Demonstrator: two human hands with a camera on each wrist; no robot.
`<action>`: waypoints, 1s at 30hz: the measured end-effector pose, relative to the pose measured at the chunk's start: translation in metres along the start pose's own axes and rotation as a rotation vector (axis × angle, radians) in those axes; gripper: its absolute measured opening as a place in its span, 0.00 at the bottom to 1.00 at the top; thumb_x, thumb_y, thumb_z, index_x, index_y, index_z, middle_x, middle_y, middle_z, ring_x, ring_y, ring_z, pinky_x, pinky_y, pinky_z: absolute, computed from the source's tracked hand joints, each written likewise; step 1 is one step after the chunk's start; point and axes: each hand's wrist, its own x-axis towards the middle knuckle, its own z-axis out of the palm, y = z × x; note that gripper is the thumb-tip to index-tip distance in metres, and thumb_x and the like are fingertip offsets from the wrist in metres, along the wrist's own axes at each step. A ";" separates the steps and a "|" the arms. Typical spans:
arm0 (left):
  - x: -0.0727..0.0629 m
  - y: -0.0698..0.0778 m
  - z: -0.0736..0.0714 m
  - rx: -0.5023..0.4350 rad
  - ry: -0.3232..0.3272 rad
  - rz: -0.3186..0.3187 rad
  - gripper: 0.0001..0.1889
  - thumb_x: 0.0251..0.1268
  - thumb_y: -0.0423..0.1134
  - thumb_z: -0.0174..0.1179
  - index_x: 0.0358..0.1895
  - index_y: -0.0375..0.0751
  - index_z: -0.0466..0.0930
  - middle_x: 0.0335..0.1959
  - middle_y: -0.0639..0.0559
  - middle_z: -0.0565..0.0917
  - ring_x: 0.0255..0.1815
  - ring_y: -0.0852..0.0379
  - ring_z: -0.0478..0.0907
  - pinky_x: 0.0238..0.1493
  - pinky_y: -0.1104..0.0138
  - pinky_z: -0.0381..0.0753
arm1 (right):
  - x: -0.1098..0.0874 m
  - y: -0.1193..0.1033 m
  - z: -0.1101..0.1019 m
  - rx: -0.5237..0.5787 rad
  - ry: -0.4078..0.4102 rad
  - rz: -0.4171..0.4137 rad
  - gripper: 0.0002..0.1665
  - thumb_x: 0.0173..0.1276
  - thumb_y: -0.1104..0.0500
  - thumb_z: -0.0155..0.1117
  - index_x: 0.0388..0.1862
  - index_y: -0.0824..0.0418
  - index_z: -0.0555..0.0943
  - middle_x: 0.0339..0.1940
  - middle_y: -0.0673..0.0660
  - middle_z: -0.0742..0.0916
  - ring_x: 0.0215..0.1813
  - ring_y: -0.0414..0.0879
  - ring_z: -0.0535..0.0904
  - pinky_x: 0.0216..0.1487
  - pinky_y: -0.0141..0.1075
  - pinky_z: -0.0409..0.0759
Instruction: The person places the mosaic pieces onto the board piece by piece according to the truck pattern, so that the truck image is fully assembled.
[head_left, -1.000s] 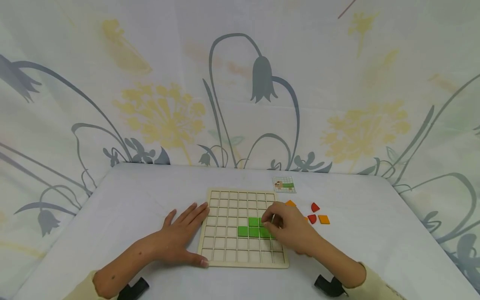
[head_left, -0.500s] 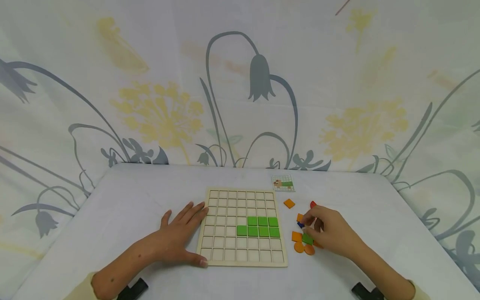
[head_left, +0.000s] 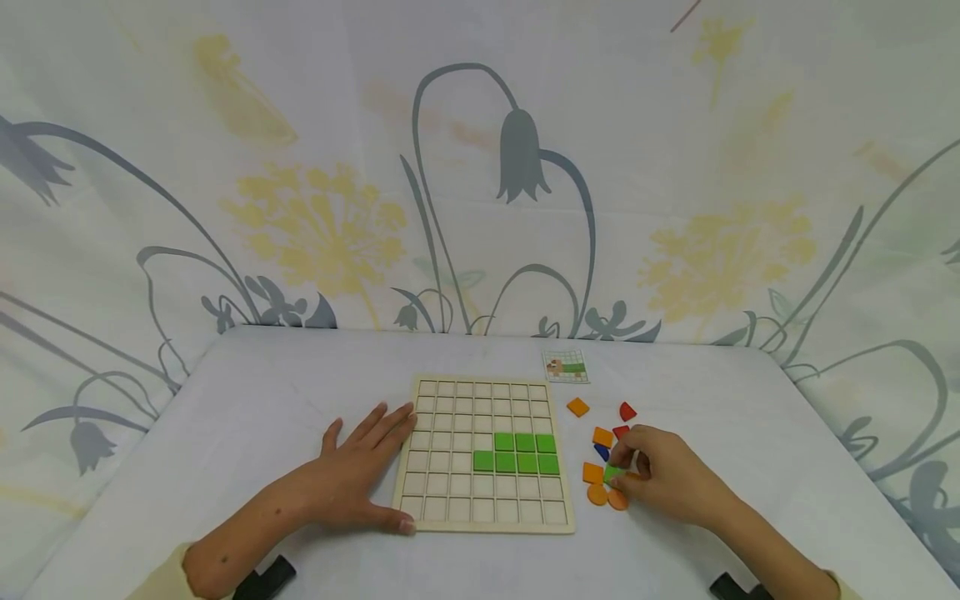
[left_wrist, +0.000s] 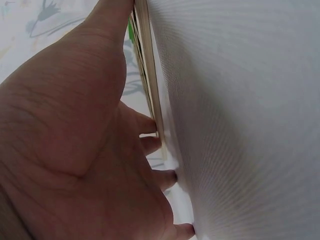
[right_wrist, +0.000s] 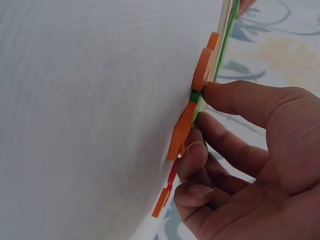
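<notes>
A pale wooden grid board [head_left: 442, 504] lies on the white table, with two rows of green square tiles [head_left: 516, 452] in its cells. My left hand [head_left: 352, 483] is spread along the board's left side, fingertips and thumb at its edge; the left wrist view shows the thumb [left_wrist: 107, 25] against the frame. Right of the board, my right hand [head_left: 667, 475] is down among loose pieces. Its thumb and index finger pinch a loose green square tile [head_left: 611, 473], partly hidden by the fingers. In the right wrist view the thumb [right_wrist: 240, 97] meets this tile's edge.
Around the right hand lie orange squares [head_left: 602, 436], orange round pieces [head_left: 597, 495], red quarter-round pieces [head_left: 627, 411] and a blue piece [head_left: 602, 452]. One orange square [head_left: 577, 407] sits apart, nearer the board. A small pattern card [head_left: 566, 367] lies behind the board's far right corner.
The right hand has left the board and moved right to the loose pieces, its fingers closing on a green tile. The upper green row now shows three tiles. The left hand stays put.
</notes>
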 end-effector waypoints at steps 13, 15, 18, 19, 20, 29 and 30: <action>0.001 -0.001 0.001 0.019 0.017 0.011 0.70 0.48 0.84 0.66 0.88 0.45 0.49 0.90 0.53 0.45 0.89 0.40 0.38 0.71 0.19 0.40 | 0.001 -0.004 0.002 0.033 0.000 0.002 0.14 0.61 0.65 0.80 0.42 0.57 0.83 0.36 0.45 0.85 0.34 0.37 0.75 0.36 0.31 0.79; 0.001 0.000 0.001 0.018 0.024 0.015 0.70 0.48 0.83 0.67 0.88 0.44 0.50 0.90 0.53 0.46 0.89 0.39 0.38 0.70 0.19 0.40 | 0.001 -0.004 0.002 0.028 0.000 0.012 0.14 0.61 0.65 0.80 0.42 0.57 0.84 0.36 0.45 0.85 0.33 0.37 0.75 0.36 0.31 0.79; 0.001 0.000 0.000 0.017 0.029 0.016 0.70 0.47 0.83 0.67 0.87 0.44 0.50 0.90 0.52 0.46 0.89 0.39 0.39 0.70 0.18 0.40 | 0.001 -0.006 0.003 0.009 -0.004 0.048 0.12 0.62 0.62 0.81 0.39 0.55 0.84 0.35 0.45 0.84 0.31 0.38 0.74 0.33 0.31 0.77; 0.001 0.000 -0.001 0.015 0.032 0.018 0.70 0.47 0.83 0.67 0.87 0.43 0.51 0.90 0.51 0.47 0.89 0.38 0.39 0.69 0.18 0.41 | 0.001 -0.007 0.003 0.004 -0.007 0.058 0.12 0.62 0.62 0.81 0.38 0.55 0.84 0.34 0.45 0.83 0.30 0.39 0.73 0.32 0.31 0.76; 0.001 0.000 -0.001 0.015 0.033 0.018 0.70 0.48 0.83 0.67 0.87 0.43 0.51 0.90 0.51 0.46 0.89 0.38 0.39 0.69 0.18 0.40 | 0.001 -0.007 0.003 0.000 -0.006 0.065 0.12 0.62 0.61 0.81 0.38 0.55 0.84 0.34 0.46 0.82 0.30 0.39 0.73 0.31 0.31 0.75; 0.002 -0.001 0.001 0.010 0.037 0.025 0.70 0.48 0.84 0.66 0.87 0.44 0.50 0.90 0.51 0.45 0.89 0.37 0.39 0.68 0.17 0.41 | 0.002 -0.008 0.003 0.024 -0.019 0.035 0.14 0.61 0.64 0.81 0.39 0.55 0.82 0.34 0.45 0.83 0.31 0.39 0.74 0.32 0.31 0.77; 0.002 -0.001 0.002 0.010 0.037 0.024 0.70 0.47 0.84 0.66 0.87 0.44 0.50 0.90 0.51 0.45 0.89 0.37 0.39 0.68 0.17 0.41 | 0.002 -0.008 0.002 0.029 -0.019 0.026 0.14 0.62 0.65 0.80 0.39 0.55 0.82 0.34 0.45 0.83 0.32 0.39 0.74 0.33 0.31 0.77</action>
